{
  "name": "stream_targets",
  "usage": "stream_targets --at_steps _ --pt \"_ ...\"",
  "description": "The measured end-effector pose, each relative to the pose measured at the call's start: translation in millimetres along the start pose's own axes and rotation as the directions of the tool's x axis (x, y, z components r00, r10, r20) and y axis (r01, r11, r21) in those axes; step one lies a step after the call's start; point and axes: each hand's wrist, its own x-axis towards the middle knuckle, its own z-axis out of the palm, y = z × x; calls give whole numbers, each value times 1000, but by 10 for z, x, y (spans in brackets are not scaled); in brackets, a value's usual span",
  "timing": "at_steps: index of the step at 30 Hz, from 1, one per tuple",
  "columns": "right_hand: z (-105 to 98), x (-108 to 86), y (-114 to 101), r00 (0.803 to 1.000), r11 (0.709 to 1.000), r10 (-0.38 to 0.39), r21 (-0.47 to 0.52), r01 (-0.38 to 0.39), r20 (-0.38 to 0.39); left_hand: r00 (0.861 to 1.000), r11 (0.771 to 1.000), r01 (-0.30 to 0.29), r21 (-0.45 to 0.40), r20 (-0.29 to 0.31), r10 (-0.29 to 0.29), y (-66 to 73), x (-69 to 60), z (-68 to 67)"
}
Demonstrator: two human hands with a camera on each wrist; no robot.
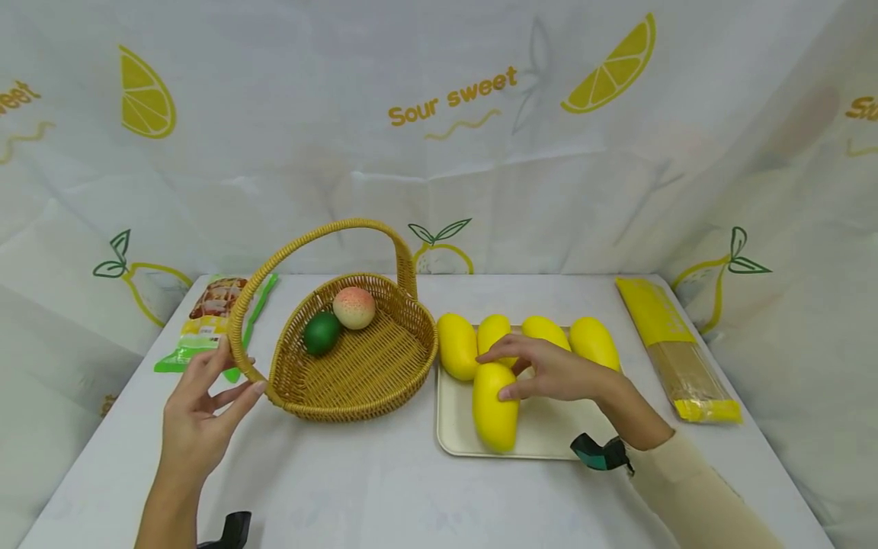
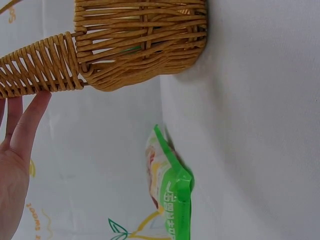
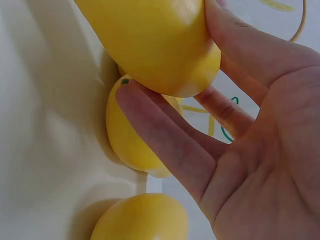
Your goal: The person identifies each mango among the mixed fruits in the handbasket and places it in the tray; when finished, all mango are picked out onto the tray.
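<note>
My left hand (image 1: 199,415) holds the lower left end of the arched handle (image 1: 240,328) of a woven basket (image 1: 357,381), with thumb and fingers at its sides. In the left wrist view, fingertips (image 2: 35,112) touch the wicker handle. A peach (image 1: 354,308) and a dark green egg-shaped fruit (image 1: 322,333) lie inside the basket. Over a cream tray (image 1: 549,427) on the right, my right hand (image 1: 549,370) grips a yellow mango (image 1: 495,408) between thumb and fingers. Several other mangoes (image 1: 594,343) lie along the tray's back edge; the right wrist view shows the held mango (image 3: 155,45) above others.
A green-edged food packet (image 1: 206,324) lies at the back left, behind my left hand. At the right table side is a long yellow-and-clear packet (image 1: 675,351). A white printed cloth (image 1: 439,175) hangs behind the white table (image 1: 343,488).
</note>
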Motion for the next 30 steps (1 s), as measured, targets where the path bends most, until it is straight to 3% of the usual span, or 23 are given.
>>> stream_targets --at_steps 9,17,26,30 --pt "56 26 47 1000 1000 15 27 -16 20 999 999 37 19 -5 -37 22 -4 2" --pt "99 28 70 999 999 39 27 -39 12 1000 1000 -2 -3 0 2 11 4 4" --pt "115 36 104 998 998 58 20 -58 -9 999 998 41 46 -6 -40 33 4 5" --pt "117 45 120 998 998 57 2 -57 -18 999 999 39 23 -8 -38 19 -2 1"
